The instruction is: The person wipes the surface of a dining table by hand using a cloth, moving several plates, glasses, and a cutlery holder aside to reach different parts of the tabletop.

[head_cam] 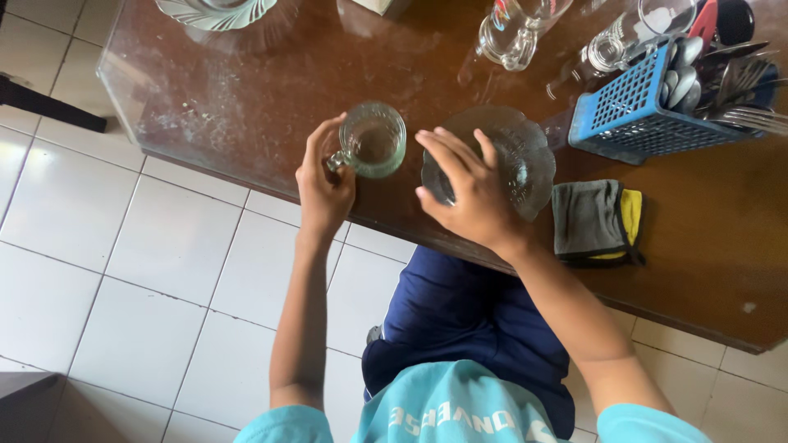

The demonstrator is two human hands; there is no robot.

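My left hand grips the handle of a small clear glass mug that stands upright near the front edge of a brown glass-topped table. My right hand rests with fingers spread over the near rim of a clear patterned glass bowl, which sits just right of the mug. The hand covers the bowl's left part.
A folded grey and yellow cloth lies right of the bowl. A blue plastic basket holds spoons and forks at the back right. Two clear glasses and a glass dish stand along the far edge. White floor tiles lie below.
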